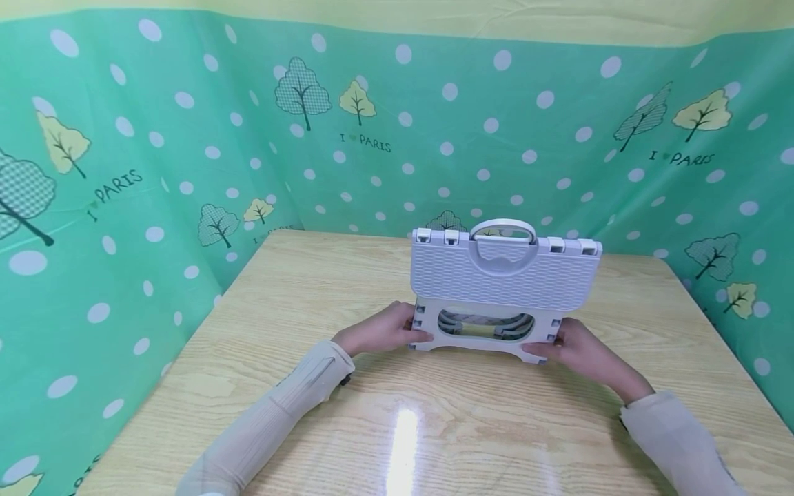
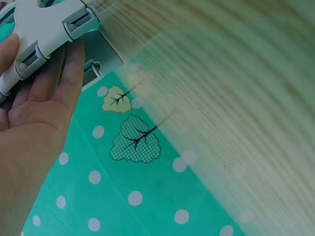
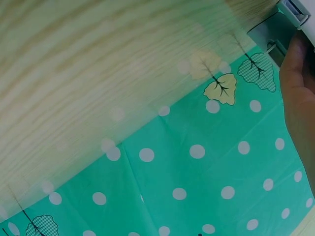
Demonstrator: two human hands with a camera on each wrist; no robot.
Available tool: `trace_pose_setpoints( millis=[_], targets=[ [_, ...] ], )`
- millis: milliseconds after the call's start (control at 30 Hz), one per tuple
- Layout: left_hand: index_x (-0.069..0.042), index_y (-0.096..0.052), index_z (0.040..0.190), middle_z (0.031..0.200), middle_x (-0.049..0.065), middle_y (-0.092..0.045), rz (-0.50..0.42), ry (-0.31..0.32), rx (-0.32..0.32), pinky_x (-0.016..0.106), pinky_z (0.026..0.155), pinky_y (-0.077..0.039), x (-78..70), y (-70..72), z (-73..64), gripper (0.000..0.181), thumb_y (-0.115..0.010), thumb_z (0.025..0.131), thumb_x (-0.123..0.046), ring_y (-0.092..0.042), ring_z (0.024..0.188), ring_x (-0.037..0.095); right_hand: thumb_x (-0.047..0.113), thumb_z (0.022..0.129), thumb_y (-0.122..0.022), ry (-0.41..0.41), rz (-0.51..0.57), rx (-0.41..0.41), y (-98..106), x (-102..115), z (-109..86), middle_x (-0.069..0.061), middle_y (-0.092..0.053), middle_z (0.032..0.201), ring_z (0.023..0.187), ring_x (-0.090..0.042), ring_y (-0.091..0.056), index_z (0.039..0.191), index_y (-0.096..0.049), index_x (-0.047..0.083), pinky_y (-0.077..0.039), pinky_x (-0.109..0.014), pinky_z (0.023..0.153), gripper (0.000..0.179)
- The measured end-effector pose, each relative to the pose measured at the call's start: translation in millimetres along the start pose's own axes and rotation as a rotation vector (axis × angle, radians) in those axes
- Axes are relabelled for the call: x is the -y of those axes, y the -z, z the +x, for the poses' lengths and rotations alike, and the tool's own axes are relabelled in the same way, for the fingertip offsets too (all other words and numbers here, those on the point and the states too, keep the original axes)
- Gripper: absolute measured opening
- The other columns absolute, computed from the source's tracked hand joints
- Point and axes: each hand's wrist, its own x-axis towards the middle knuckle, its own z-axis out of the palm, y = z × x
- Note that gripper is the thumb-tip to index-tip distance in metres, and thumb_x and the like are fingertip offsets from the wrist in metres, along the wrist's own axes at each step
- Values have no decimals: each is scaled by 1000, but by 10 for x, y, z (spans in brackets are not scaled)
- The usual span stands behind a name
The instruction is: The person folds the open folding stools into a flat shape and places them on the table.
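A pale plastic folding stool [image 1: 455, 275] with a woven-textured top and a looped carry handle [image 1: 504, 224] is at the right half of the table. Its top leans toward me above a white leg panel [image 1: 428, 320], which has an oval cut-out. My left hand [image 1: 386, 328] grips the panel's left edge, thumb in front. At the opposite edge, my right hand [image 1: 586, 351] holds on with its thumb across the lower corner. In the left wrist view, fingers [image 2: 71, 69] reach behind the hinged leg frame [image 2: 42, 24]. Little of the right grip shows in its wrist view.
The wood-grain table [image 1: 279, 420] extends around the stool on all sides. A green curtain [image 1: 384, 165] with white dots and printed trees hangs along the back and both sides. A bright light reflection lies on the tabletop near the front.
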Motion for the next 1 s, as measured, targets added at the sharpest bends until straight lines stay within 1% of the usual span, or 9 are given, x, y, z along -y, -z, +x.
trace_pose_setpoints(
  millis=[167,400,533,900,1000],
  targets=[
    [-7,-60,134,115,0,-72,-3,-2,2,24,58,-51,6,2,-4,38,-65,98,-18,-68,79,23,20,90,-75,-7,-10,1,-1,8,2,-8,-71,106,70,-12,-61,123,-61,6,-52,-30,55,39],
    [-7,-62,131,114,1,-72,-16,4,4,25,60,-52,-2,2,-2,36,-66,98,-18,-68,80,22,22,91,-75,-34,6,15,0,25,-5,-7,-72,105,68,-18,-62,123,-61,6,-53,-32,55,38],
    [-7,-62,131,113,1,-73,-18,7,5,24,59,-52,-6,5,-2,35,-66,97,-18,-67,79,22,22,91,-74,-41,14,22,2,30,-8,-7,-72,105,69,-19,-63,123,-61,6,-53,-33,55,38],
    [-7,-61,132,113,-1,-72,-22,1,-1,26,60,-53,0,2,-5,37,-66,97,-19,-68,79,23,21,91,-74,-37,22,18,1,31,-5,-8,-72,106,68,-20,-63,124,-60,6,-53,-33,55,38],
    [-8,-61,132,113,-1,-72,-14,5,-6,26,60,-54,-8,11,-9,38,-67,97,-20,-68,78,23,21,90,-75,-36,10,10,10,37,-7,-8,-72,107,70,-17,-63,123,-61,6,-54,-33,56,39]
  ],
)
